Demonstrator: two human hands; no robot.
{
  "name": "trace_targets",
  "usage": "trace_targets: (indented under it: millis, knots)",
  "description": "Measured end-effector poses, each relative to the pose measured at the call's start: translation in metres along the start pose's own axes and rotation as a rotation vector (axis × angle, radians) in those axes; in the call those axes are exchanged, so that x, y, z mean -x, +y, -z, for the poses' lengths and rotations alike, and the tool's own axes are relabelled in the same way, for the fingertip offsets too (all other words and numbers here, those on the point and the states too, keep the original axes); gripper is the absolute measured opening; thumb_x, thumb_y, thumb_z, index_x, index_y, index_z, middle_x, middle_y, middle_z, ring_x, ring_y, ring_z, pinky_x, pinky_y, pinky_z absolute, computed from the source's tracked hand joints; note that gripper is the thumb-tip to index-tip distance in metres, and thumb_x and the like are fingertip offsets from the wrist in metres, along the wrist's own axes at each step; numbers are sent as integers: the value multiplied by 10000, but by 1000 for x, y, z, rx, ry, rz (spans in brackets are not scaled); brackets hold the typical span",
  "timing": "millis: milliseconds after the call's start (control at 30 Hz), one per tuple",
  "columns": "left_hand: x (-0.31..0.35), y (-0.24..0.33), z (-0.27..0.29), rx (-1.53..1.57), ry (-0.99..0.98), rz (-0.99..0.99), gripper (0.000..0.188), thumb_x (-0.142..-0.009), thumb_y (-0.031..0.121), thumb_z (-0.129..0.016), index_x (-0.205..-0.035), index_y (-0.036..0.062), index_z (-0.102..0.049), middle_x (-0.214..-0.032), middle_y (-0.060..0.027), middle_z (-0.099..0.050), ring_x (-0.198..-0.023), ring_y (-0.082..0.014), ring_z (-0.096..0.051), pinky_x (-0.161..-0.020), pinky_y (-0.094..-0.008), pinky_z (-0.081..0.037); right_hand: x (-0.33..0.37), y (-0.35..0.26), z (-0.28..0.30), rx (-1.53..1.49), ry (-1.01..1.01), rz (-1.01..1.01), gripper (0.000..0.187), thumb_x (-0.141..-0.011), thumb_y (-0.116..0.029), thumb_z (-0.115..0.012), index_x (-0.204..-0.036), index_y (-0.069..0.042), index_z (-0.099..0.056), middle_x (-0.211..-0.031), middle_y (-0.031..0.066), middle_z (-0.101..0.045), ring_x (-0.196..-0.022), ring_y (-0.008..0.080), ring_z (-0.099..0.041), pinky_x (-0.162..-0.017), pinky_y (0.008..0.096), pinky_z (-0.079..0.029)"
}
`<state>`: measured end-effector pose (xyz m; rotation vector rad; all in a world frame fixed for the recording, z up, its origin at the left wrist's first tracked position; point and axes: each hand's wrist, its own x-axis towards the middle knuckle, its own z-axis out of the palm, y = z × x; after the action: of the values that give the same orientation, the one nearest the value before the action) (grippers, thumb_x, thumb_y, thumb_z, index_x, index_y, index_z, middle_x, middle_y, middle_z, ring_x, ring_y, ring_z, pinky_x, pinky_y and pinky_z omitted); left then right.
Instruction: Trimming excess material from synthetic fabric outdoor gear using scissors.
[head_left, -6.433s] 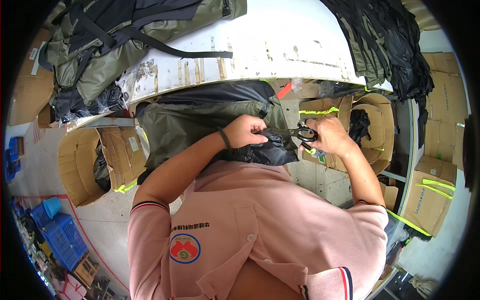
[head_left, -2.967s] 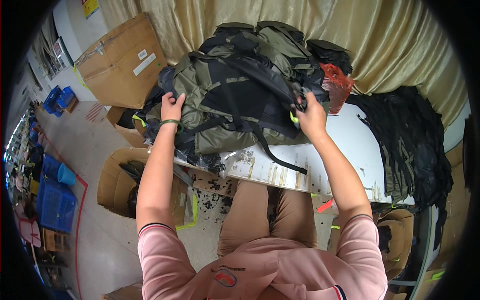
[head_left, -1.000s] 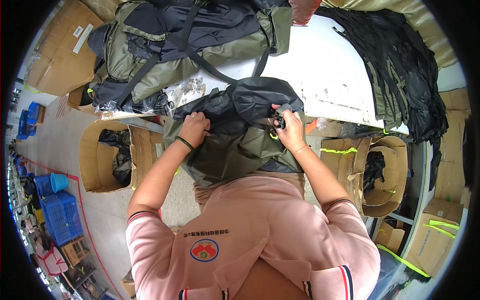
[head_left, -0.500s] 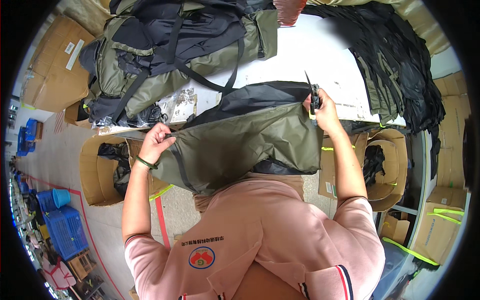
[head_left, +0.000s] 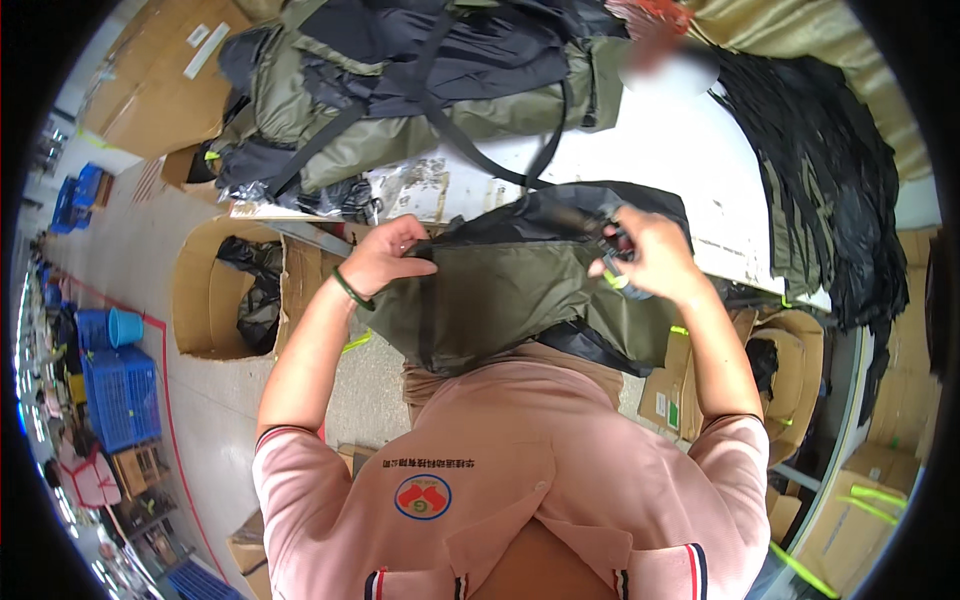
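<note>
An olive-green and black fabric bag (head_left: 510,300) stretches across in front of me, its near part against my lap and its far black part at the table edge. My left hand (head_left: 385,262) pinches the bag's upper left corner between thumb and fingers, beside a dark strap sewn down that end. Over the bag's right part, my right hand (head_left: 655,255) is closed around small black snips (head_left: 613,243) with a bit of yellow. Motion blurs their tips, so I cannot tell whether they touch the fabric.
On the white table (head_left: 690,150) lie a heap of olive and black bags (head_left: 480,120) and, at right, a thick stack of black pieces (head_left: 800,150). Cardboard boxes stand below at left (head_left: 195,300) and right (head_left: 800,350). Blue crates (head_left: 125,400) sit on the floor far left.
My left hand has moved right and slightly up with the bag corner. My right hand has come down from the bag's far right corner over its surface, snips still held. The view has shifted.
</note>
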<state>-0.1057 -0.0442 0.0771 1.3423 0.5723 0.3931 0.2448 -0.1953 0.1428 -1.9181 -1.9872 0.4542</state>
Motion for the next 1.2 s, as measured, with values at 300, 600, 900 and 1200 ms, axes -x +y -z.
trace_targets:
  millis: [300,600,900,1200]
  knots:
    - [7,-3,-13,61,-37,21,280,-737,-73,-718,-924,58,-556,-921,31,-588,-870,-53,-551,-773,-208,-454,-47,-65,-22,189,-261,283,585,-622,-534,-772,-848,-33,-571,-756,135,-616,-817,313,-611,-755,394,-430]
    - [4,-6,-15,58,-62,11,266,-746,-44,-729,-893,62,-536,-891,37,-568,-852,-51,-543,-764,-211,-452,-53,-82,-21,203,-284,283,574,-635,-533,-765,-838,-33,-570,-754,141,-617,-798,324,-608,-758,400,-435]
    - [5,-1,-18,30,-58,18,263,-746,-41,-730,-880,66,-530,-866,47,-551,-828,-43,-532,-749,-203,-444,-50,-80,-20,164,-295,257,502,-650,-465,-774,-812,-29,-588,-710,174,-636,-747,377,-624,-724,441,-480]
    - [-3,4,-22,-93,-16,-92,239,-740,1,-747,-872,39,-552,-826,30,-558,-771,-54,-535,-697,-214,-453,-33,-66,-20,115,-212,123,469,-670,-440,-779,-800,-33,-585,-694,168,-626,-717,367,-626,-639,444,-487]
